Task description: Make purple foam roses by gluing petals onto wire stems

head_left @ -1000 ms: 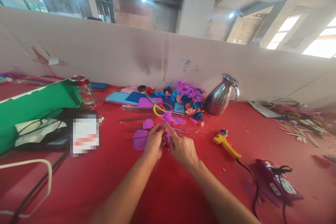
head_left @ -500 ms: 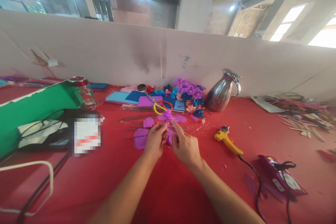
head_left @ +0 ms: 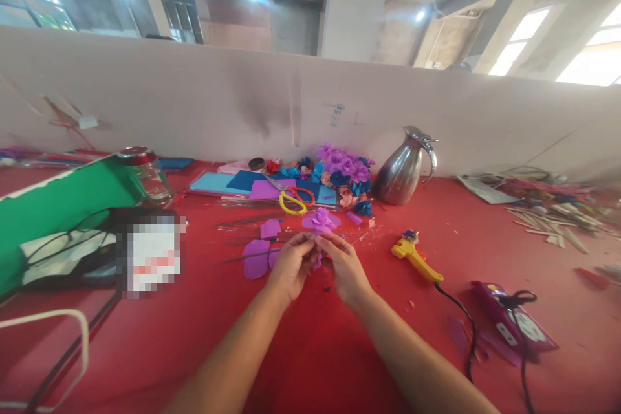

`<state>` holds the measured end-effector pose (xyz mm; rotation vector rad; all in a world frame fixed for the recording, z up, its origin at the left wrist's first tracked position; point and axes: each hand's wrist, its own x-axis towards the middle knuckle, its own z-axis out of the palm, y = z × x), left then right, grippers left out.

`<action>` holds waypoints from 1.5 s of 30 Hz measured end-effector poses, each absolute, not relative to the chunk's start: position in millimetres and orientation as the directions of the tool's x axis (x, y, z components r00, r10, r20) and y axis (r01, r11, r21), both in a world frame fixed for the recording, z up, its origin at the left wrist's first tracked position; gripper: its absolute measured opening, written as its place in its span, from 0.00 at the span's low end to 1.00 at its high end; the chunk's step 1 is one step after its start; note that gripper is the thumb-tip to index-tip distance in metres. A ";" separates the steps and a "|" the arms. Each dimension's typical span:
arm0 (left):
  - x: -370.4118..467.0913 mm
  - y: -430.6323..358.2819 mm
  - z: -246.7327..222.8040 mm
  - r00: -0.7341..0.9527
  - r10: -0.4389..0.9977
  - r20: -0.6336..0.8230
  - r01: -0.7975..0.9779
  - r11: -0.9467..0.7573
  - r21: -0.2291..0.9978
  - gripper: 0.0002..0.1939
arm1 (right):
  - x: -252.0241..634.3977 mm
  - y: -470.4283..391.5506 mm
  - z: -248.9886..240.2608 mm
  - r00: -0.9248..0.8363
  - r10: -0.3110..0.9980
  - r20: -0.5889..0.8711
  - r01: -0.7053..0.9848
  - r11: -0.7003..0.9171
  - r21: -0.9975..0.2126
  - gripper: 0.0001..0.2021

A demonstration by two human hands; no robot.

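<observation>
A purple paper flower (head_left: 322, 220) stands upright above my fingertips, over the middle of the red table. My left hand (head_left: 292, 264) is closed in a pinch at the flower's base. Against it, my right hand (head_left: 345, 265) pinches the same spot, so the fingers of both hands meet there. The flower's lower end is hidden by the fingers. Loose purple paper petals (head_left: 256, 260) lie left of my hands, with thin wires (head_left: 245, 223) around them. Scissors with yellow and red handles (head_left: 292, 204) rest just beyond the flower.
Finished paper flowers (head_left: 344, 165) and coloured paper sheets (head_left: 208, 182) are at the back. A metal jug (head_left: 400, 171) stands to their right. On the right lie a yellow glue gun (head_left: 417, 260) and a corded purple box (head_left: 514, 320). A glass jar (head_left: 152, 178) stands left beside a green panel (head_left: 104, 191).
My right hand has moved in from the flower's side, its extended index finger now bent into a pinch beside the left. The flower has shifted slightly right, and the view has turned a little.
</observation>
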<state>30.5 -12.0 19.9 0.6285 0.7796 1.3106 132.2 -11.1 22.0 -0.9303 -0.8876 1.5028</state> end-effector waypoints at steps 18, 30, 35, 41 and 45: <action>26.8 -17.1 17.5 -0.309 0.898 0.314 0.001 -0.330 0.944 0.05 | 140.3 -11.1 11.9 0.062 0.968 0.242 -0.074 0.247 -0.966 0.09; 25.6 -20.1 18.3 -0.191 0.907 0.375 0.064 -0.369 0.927 0.10 | 141.2 -14.5 8.8 0.109 0.935 0.336 0.035 0.334 -0.942 0.06; 32.5 -13.8 17.0 -0.075 0.994 0.082 -0.418 -0.106 0.902 0.12 | 138.1 -11.8 9.2 0.121 0.930 0.347 0.075 0.340 -0.937 0.07; 26.2 -9.6 25.2 -0.011 0.994 -0.104 -0.711 0.066 0.700 0.10 | 137.6 -15.3 15.9 0.078 0.925 0.372 0.103 0.364 -0.926 0.08; 22.5 -8.2 24.8 0.045 0.986 -0.160 -0.750 0.139 0.646 0.07 | 143.8 -14.1 20.0 0.117 0.936 0.333 -0.019 0.337 -0.941 0.06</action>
